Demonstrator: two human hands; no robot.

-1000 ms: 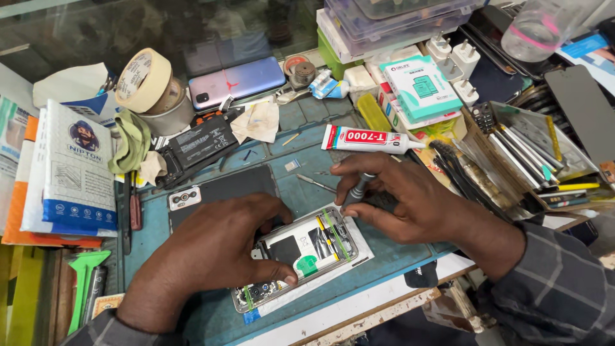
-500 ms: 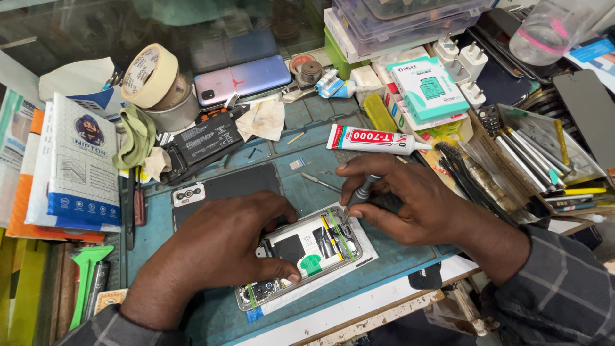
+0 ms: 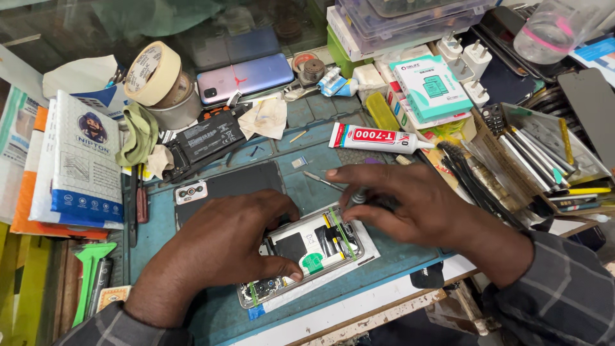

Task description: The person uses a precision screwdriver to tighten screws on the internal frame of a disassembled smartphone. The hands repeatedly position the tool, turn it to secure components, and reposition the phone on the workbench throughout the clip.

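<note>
Your left hand [image 3: 221,256] pins the opened phone [image 3: 307,253] flat on the blue mat [image 3: 301,122], thumb clamped on its near edge; keep that pressure even. Your right hand [image 3: 410,208] pinches a thin screwdriver [image 3: 357,195] at the phone's top corner, so hold it upright. Further off, the glue tube [image 3: 371,136] lies untouched

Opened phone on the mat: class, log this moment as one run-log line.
left hand steadies opened phone | right hand holds screwdriver at its top edge | glue tube behind
</note>
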